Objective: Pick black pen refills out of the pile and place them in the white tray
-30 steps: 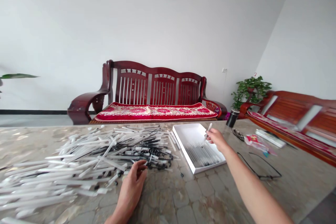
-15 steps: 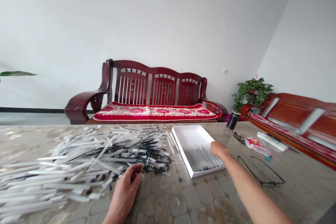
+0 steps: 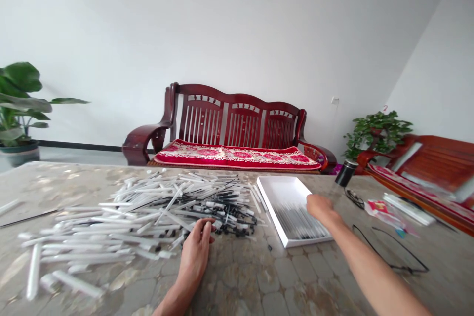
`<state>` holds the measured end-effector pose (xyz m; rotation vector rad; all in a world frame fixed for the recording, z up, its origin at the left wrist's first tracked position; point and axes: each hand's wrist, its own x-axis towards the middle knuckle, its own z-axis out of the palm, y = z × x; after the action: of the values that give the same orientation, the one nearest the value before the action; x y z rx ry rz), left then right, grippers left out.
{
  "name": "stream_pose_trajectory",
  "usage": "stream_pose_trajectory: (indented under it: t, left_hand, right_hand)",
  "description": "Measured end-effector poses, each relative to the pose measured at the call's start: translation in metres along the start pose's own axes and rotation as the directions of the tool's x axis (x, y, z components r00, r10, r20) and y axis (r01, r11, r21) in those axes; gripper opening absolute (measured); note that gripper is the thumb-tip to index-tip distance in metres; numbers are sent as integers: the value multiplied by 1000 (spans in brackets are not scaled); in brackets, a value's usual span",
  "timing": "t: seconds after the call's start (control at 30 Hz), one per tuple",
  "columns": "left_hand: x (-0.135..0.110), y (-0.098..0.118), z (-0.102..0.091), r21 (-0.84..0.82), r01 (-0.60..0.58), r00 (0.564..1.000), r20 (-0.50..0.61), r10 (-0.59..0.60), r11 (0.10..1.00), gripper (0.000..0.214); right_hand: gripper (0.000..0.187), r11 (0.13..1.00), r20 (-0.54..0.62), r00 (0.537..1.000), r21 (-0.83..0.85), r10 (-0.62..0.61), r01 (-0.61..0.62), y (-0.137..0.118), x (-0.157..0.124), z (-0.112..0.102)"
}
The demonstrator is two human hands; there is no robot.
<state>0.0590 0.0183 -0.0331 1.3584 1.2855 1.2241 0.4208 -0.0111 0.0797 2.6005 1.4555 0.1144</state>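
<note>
Spread over the left half of the table is a pile of white pen-like tubes (image 3: 111, 227), several with black ends. My left hand (image 3: 196, 249) rests at the pile's near right edge, beside the small black pieces (image 3: 237, 217). Its fingers are curled in toward the thumb; what they hold, if anything, is too small to name. To the right lies a shallow white box (image 3: 285, 186) with a row of slim greyish sticks (image 3: 296, 219) in its near part. My right hand (image 3: 320, 208) is closed at the box's right side, its fingertips hidden from view.
Right of the box are a black cylinder (image 3: 346, 173) with a cord, a pink-and-clear plastic packet (image 3: 379, 208), a long white box (image 3: 409, 209) and black-framed glasses (image 3: 403, 269). A loose black piece (image 3: 269, 247) lies near the white box. A wooden bench (image 3: 229, 123) stands beyond the table.
The view has swung left, so the scene sits further right and a potted plant shows. My left hand's fingers look more drawn together; my right hand stays at the box's right side.
</note>
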Motion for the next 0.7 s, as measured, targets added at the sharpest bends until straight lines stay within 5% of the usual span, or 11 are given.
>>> stream_pose_trajectory:
  t: [0.13,0.27,0.7]
  left_hand:
    - [3,-1,0,30,-12,1000,12,12,999,34]
    - [0,-1,0,54,-21,999,40,19,998,27]
    - [-1,1,6,100,-19,1000,26,16,995,21]
  right_hand:
    - [28,973,-85,972,55,-219,224,-54,-33,-13]
    - [23,874,-111,888,163,-446,459,-108,-61,-2]
    - [29,976,-35,977,39,-212,214,-151,-17,9]
